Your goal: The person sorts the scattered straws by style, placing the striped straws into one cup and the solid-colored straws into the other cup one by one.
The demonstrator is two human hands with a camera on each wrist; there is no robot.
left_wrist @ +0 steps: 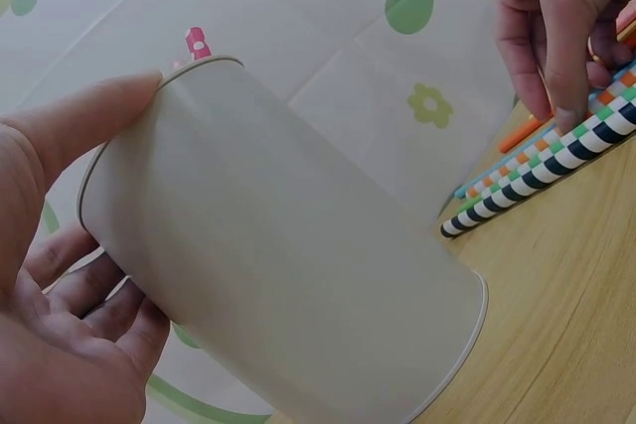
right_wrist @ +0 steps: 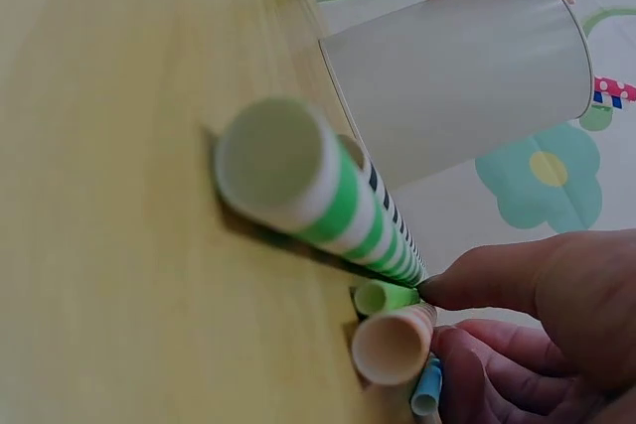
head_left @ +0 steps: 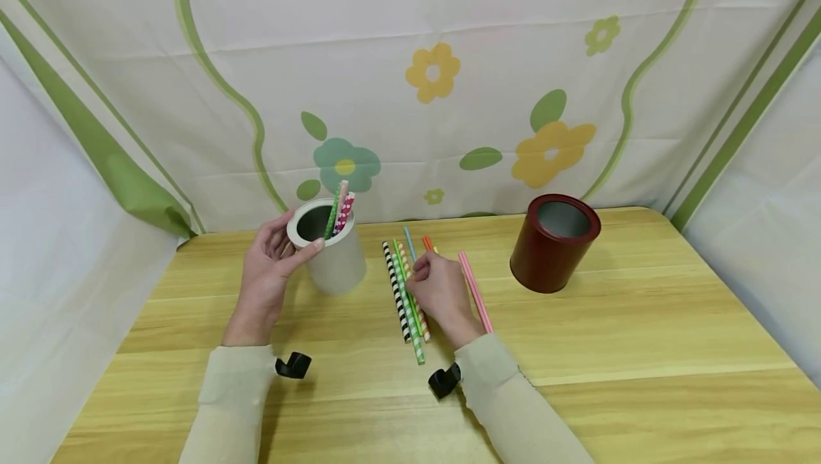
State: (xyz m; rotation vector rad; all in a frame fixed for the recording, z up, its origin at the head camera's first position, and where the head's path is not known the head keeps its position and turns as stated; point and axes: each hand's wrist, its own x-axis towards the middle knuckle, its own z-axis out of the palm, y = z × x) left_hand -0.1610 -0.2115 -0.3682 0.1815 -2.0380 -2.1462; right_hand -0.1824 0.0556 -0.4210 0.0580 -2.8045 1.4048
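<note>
On the left of the table stands a white can [head_left: 340, 268], its rim held by my left hand [head_left: 266, 275], thumb on the near side and fingers behind. Several patterned paper straws [head_left: 331, 214] stick up out of it, green and pink among them. My right hand [head_left: 442, 293] reaches down into a row of straws on the table, thumb and fingertips pinching there. Thumb tip meets the green-and-white striped straw [right_wrist: 353, 215] in the right wrist view; I cannot tell exactly which straw is pinched. Beside it lie a black-and-white straw [head_left: 396, 296], an orange-and-white straw [head_left: 426, 332] and a blue straw [right_wrist: 427, 389].
Pink straws [head_left: 476, 293] lie just right of my right hand. A dark red can [head_left: 545, 257] stands farther right, with no straws showing above its rim. Behind the wooden table [head_left: 609, 364] hangs a flowered curtain [head_left: 385, 22].
</note>
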